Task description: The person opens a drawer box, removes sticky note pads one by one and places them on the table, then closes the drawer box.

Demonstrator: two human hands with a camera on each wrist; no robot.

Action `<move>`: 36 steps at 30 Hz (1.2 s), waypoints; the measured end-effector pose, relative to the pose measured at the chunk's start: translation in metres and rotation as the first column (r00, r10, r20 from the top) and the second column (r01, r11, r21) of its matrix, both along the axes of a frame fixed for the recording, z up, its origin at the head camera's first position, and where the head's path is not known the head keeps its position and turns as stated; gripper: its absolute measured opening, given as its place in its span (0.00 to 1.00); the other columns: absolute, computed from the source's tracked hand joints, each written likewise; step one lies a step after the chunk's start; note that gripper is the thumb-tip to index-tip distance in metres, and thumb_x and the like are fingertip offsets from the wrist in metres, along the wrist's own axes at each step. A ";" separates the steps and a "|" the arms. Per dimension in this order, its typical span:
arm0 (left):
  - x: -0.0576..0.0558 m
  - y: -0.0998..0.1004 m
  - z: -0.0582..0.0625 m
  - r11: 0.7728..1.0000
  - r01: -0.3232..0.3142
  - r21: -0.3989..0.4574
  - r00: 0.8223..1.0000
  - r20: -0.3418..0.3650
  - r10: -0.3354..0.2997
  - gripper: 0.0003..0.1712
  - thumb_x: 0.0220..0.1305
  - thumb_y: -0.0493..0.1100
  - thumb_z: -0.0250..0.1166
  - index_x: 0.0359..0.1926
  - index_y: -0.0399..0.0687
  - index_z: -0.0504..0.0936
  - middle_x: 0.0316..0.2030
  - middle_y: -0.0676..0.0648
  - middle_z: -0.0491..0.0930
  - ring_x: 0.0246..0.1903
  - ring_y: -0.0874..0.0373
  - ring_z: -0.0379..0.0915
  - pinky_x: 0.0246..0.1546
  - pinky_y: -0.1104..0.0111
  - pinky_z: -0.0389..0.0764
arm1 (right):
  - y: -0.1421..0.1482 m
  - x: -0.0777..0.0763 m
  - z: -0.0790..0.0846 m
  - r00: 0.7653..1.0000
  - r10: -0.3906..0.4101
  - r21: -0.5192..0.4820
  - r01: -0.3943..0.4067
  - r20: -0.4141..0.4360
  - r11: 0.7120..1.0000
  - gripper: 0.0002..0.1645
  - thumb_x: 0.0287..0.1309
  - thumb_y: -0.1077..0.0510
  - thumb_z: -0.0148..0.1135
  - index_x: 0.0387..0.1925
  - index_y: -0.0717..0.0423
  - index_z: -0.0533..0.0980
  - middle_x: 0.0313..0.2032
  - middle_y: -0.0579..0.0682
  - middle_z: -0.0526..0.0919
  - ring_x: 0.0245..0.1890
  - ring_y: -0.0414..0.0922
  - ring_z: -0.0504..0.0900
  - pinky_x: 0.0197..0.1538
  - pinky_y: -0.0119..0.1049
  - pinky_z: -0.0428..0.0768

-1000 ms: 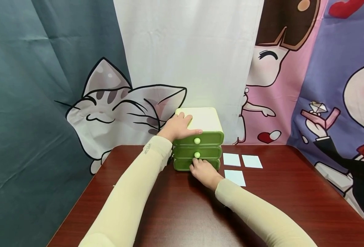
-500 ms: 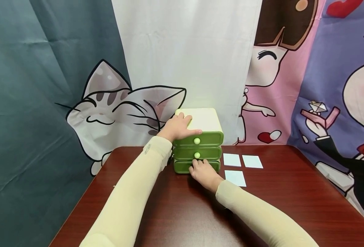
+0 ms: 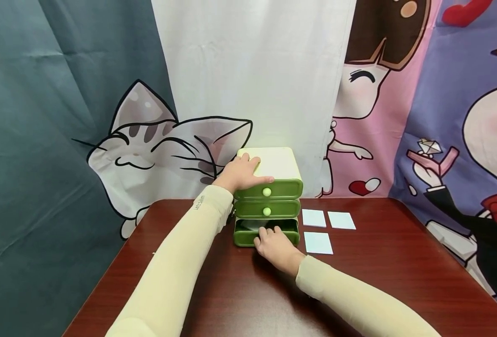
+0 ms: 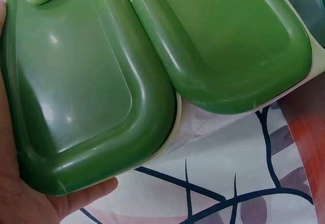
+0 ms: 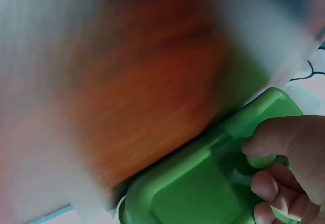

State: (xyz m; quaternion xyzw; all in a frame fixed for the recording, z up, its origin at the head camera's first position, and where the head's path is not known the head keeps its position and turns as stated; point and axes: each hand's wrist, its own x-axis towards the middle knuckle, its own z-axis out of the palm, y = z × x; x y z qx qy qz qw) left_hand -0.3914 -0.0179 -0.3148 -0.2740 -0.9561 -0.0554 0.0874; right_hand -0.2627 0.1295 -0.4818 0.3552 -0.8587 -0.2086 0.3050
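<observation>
A small drawer unit (image 3: 279,164) with a cream top and three green fronts stands on the table. On its upper left corner rests my left hand (image 3: 241,174), fingers spread over the top and thumb along the front edge. The bottom drawer (image 3: 244,239) is partly pulled out, and something pale shows inside it. My right hand (image 3: 277,250) is at this drawer's front; in the right wrist view, thumb and fingers pinch its round light-green knob (image 5: 261,161). The upper two drawers (image 3: 288,189) are closed, their knobs (image 3: 267,192) uncovered.
Three pale square sheets (image 3: 318,243) lie on the dark red-brown table (image 3: 227,290), right of the drawer unit. Behind the table hangs a printed curtain (image 3: 290,93) with cartoon figures. The table's back edge runs just behind the unit.
The bottom drawer has slid out toward me, pulled by my right hand, and its inside now shows. My left hand has stayed on the unit's top.
</observation>
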 end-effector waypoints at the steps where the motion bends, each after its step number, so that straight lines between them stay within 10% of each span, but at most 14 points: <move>1: 0.000 0.000 0.000 1.000 0.001 0.000 1.000 0.001 -0.001 0.56 0.56 0.86 0.47 0.73 0.54 0.66 0.63 0.37 0.68 0.58 0.41 0.69 0.55 0.48 0.74 | -0.001 0.003 -0.001 1.000 0.002 0.000 -0.002 -0.002 1.000 0.05 0.63 0.59 0.57 0.30 0.53 0.75 0.31 0.52 0.71 0.25 0.47 0.77 0.30 0.41 0.71; 36: -0.001 -0.001 0.002 1.000 0.010 0.010 1.000 0.005 -0.010 0.55 0.56 0.86 0.48 0.71 0.54 0.67 0.60 0.37 0.69 0.55 0.42 0.70 0.54 0.48 0.75 | -0.008 0.065 0.014 0.998 0.001 -0.062 0.003 0.063 0.998 0.06 0.52 0.60 0.69 0.27 0.49 0.78 0.28 0.48 0.77 0.23 0.45 0.78 0.21 0.36 0.75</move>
